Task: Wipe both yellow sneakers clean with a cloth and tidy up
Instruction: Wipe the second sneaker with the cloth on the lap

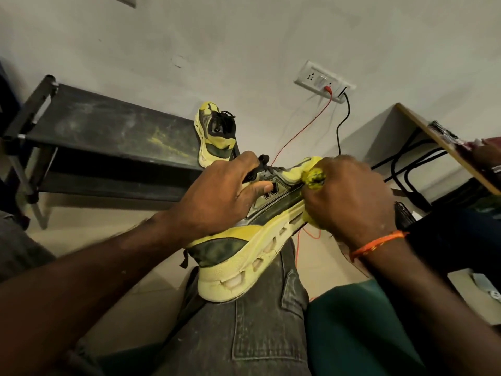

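Note:
A yellow and dark green sneaker (244, 256) rests heel-down on my jeans-clad leg (260, 329), toe pointing away. My left hand (217, 196) grips it across the laces and tongue, thumb on the side logo. My right hand (349, 196) is closed around a bunched yellow cloth (314, 179) with dark stains, pressed against the sneaker's forefoot and sole edge. The second yellow sneaker (215, 134) stands on its toe end against the dark shoe rack (108, 131) near the wall.
A wall socket (324, 81) holds a red wire (301, 131) and a black cable (341, 123) that hang down behind the sneaker. A wooden table edge (433, 142) with a brush (444, 132) is at the right. A green seat (352, 335) is below.

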